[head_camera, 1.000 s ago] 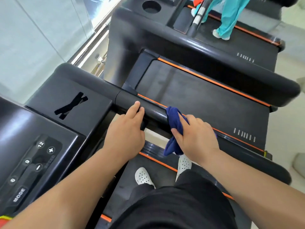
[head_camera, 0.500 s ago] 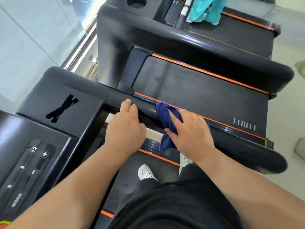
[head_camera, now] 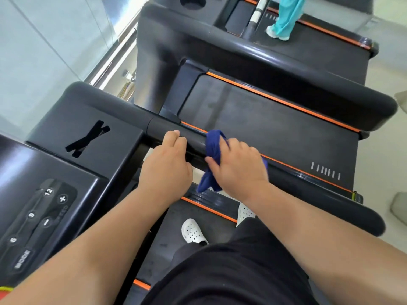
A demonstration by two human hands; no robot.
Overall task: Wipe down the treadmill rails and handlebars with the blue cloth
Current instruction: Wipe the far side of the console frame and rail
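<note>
Your blue cloth (head_camera: 213, 155) is draped over the black handlebar (head_camera: 196, 143) of the treadmill you stand on, wrapped across its top, with a bunched tail hanging down on the near side towards the orange-edged side rail (head_camera: 207, 204). Your right hand (head_camera: 239, 169) presses the cloth onto the bar, fingers (head_camera: 231, 143) curled over the far side and the thumb pinching the fabric on the near side, so that hand is closed around the cloth and the bar together. Just to its left, your left hand (head_camera: 166, 166) rests on the same handlebar, bare, with its fingers hooked over the top; how far they wrap underneath is hidden, though it looks like a loose grip. A short stretch of bare bar separates the two hands.

To the right of your right hand, the handlebar runs on towards the near right and ends in a rounded tip. To the left lies the console (head_camera: 88, 139) with a dark X-shaped slot, and nearer you a control panel (head_camera: 35, 221) with plus, minus and numbered buttons. Below your arms are your black shorts (head_camera: 231, 271) and white perforated shoes (head_camera: 192, 231) on the belt.

Beyond the handlebar sits a neighbouring treadmill's belt (head_camera: 264, 126) with orange trim, and farther off another person's teal trousers (head_camera: 286, 16) on a third machine.
</note>
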